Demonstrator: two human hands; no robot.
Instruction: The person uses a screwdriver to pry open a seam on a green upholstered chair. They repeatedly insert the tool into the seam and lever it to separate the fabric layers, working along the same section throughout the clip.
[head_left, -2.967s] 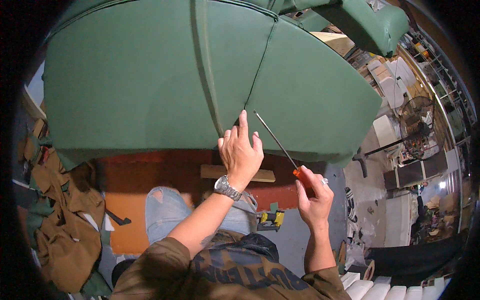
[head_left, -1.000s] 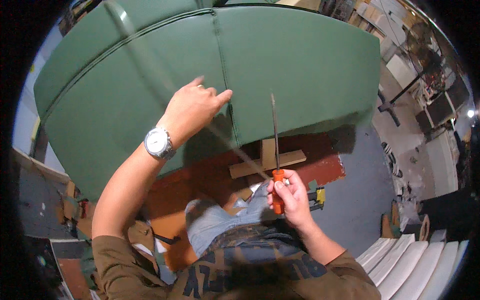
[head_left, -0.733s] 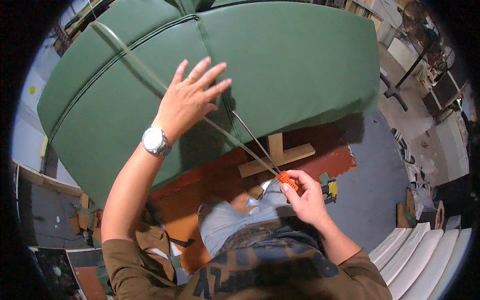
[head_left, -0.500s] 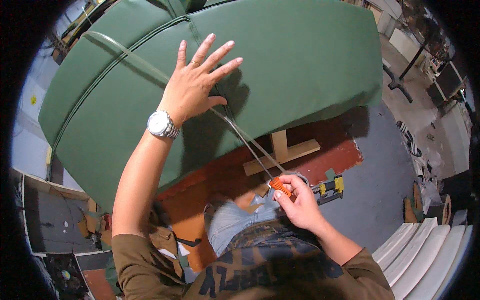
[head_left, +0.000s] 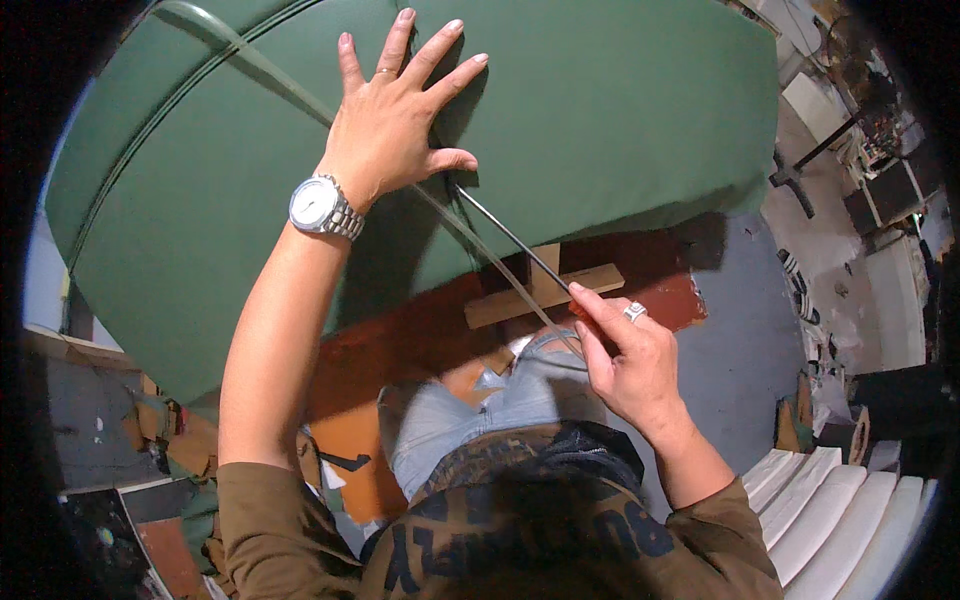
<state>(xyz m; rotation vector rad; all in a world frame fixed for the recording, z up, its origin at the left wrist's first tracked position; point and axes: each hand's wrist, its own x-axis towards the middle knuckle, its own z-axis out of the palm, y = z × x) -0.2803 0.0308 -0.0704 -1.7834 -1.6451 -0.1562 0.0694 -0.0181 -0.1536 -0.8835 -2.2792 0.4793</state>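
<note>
My left hand [head_left: 385,130], fingers spread, lies on a large piece covered in green leather-like material [head_left: 620,110]. My right hand [head_left: 635,365] is closed round the orange handle of a screwdriver [head_left: 515,238]. Its long metal shaft slants up and left, and the tip meets the green cover at a seam just below my left thumb. A translucent hose or strap [head_left: 272,78] crosses the cover, passes under my left wrist and runs down toward my lap. Most of the handle is hidden by my fingers.
A wooden crosspiece [head_left: 545,295] shows under the green piece. Long white rounded strips [head_left: 815,510] lie at the lower right. Striped slippers [head_left: 798,288] and a black stand [head_left: 795,182] are on the floor at right. Scraps [head_left: 185,440] are heaped at the left.
My right hand has moved up and forward with the screwdriver, bringing its tip to the seam below my left thumb. A yellow tool seen earlier beyond my right hand no longer shows.
</note>
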